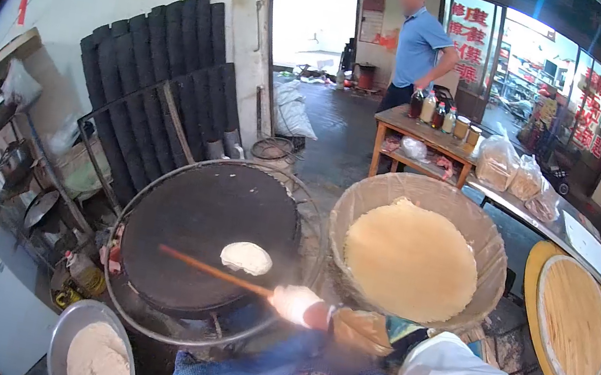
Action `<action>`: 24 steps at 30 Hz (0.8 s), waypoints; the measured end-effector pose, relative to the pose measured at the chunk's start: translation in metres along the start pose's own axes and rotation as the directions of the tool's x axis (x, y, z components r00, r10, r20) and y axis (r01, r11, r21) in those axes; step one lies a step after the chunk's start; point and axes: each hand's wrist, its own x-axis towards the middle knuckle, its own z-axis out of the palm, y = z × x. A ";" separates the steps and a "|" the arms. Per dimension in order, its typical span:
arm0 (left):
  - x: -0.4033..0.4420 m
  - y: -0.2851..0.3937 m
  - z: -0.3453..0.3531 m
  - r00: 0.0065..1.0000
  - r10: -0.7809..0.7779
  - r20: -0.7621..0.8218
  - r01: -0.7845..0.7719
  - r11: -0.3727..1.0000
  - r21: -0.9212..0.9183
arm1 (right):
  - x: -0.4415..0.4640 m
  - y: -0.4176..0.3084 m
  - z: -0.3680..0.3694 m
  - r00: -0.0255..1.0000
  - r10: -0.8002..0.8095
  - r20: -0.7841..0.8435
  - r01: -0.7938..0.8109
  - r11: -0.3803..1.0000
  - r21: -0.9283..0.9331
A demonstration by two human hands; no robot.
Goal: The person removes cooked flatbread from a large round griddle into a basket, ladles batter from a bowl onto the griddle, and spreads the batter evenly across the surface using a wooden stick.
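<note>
My right hand (294,304), in a white glove, is closed round one end of a long thin wooden stick (200,262). The stick points left over a large round black griddle (209,208). Just beyond the stick, a pale lump of dough (247,257) lies on the griddle's right part. My left hand is out of view. At the lower left stands a metal bowl (63,334) with more pale dough (98,362) in it.
A wide lined basket (491,259) holds a thin round flatbread (412,258) right of the griddle. A round wooden board (572,324) leans farther right. Black cylinders (151,83) are stacked behind. A person in blue (419,48) stands by a table with bottles (429,107).
</note>
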 end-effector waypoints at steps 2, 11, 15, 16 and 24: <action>0.033 0.013 0.044 0.900 0.228 -0.372 -0.247 0.969 -0.004 | -0.003 0.011 -0.001 0.997 -0.029 0.067 0.029 1.000 -0.006; -0.064 0.237 0.049 0.518 0.704 -0.486 -0.786 0.616 0.054 | 0.021 0.048 0.033 0.993 -0.020 -0.117 0.018 1.000 -0.012; -0.071 0.247 0.059 0.512 0.681 -0.523 -0.743 0.656 0.127 | 0.010 0.030 0.012 0.994 0.033 -0.104 -0.031 0.999 0.026; -0.078 0.248 0.053 0.517 0.688 -0.510 -0.739 0.659 0.140 | -0.001 0.027 0.007 0.991 -0.004 -0.133 0.004 1.000 -0.002; -0.095 0.262 0.040 0.596 0.660 -0.458 -0.692 0.711 0.124 | 0.014 0.038 0.007 0.987 -0.048 -0.153 0.022 0.986 -0.168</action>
